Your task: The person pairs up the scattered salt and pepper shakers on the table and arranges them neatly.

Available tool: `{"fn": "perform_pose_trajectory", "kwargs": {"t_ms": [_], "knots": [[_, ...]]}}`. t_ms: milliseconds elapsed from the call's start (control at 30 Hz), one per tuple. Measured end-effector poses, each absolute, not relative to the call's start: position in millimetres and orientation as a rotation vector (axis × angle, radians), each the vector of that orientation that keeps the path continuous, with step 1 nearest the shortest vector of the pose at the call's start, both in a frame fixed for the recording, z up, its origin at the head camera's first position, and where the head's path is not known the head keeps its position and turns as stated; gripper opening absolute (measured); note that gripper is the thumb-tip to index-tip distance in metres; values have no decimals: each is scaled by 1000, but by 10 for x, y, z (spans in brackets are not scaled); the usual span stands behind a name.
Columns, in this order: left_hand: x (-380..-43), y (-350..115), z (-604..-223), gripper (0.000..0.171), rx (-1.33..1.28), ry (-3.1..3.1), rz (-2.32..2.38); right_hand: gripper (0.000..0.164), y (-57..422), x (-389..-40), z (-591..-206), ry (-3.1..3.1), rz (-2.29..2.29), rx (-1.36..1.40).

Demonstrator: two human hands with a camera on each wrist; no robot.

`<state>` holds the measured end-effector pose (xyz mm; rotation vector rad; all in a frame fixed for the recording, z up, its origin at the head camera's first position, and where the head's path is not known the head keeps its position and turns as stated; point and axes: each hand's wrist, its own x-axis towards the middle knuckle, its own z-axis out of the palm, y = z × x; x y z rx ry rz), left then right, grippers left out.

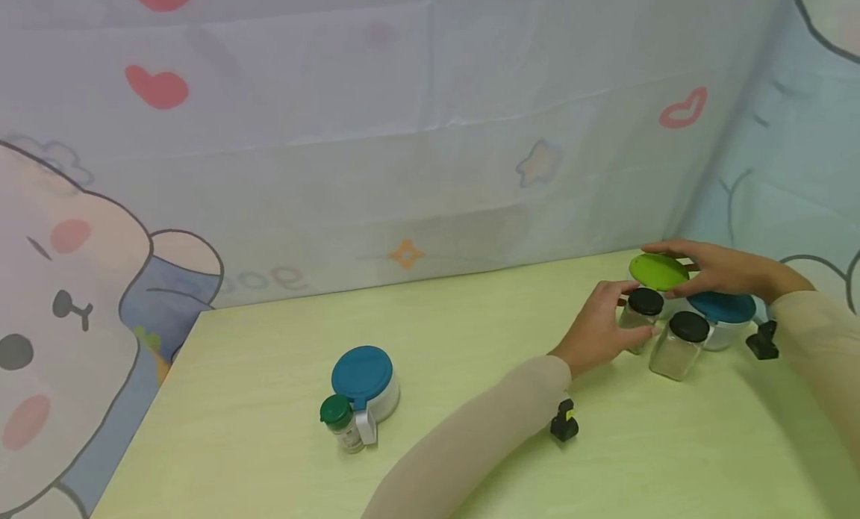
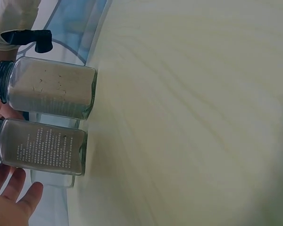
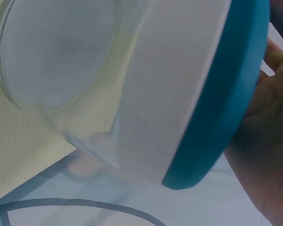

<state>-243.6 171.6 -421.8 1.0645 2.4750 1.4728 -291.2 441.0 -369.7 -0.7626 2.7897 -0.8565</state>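
In the head view, my left hand (image 1: pixel 596 331) is around a glass jar with a black lid (image 1: pixel 645 302), thumb across its front. The left wrist view shows this jar (image 2: pixel 42 146), with small white print, between the thumb and spread fingers (image 2: pixel 30 197). A second black-lidded jar (image 1: pixel 677 347) stands beside it. Above these, my right hand (image 1: pixel 728 269) holds a jar by its bright green lid (image 1: pixel 658 271), thumb in front and fingers behind; its body is mostly hidden. Under the right wrist stands a white-and-clear jar with a blue lid (image 1: pixel 722 308), large in the right wrist view (image 3: pixel 217 103).
Further left on the pale yellow table (image 1: pixel 235 399) are another blue-lidded jar (image 1: pixel 363 373) with a handle and a small green-capped shaker (image 1: pixel 343 422) against it. A printed cloth (image 1: pixel 349 131) hangs behind the table and along its right side.
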Motion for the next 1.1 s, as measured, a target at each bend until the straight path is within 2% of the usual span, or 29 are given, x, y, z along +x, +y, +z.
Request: {"fn": "perform_pose_trajectory", "kwargs": {"t_ms": [700,1100], "knots": [[-2455,1806,-4187,64,1034,2565,1390,85,4371,-2898,-3659,2757,-737,-594],[-2481,1835,-4227,56,1028,2570,1428,83,4389,-2931,-3670,2765,-717,-574]]}}
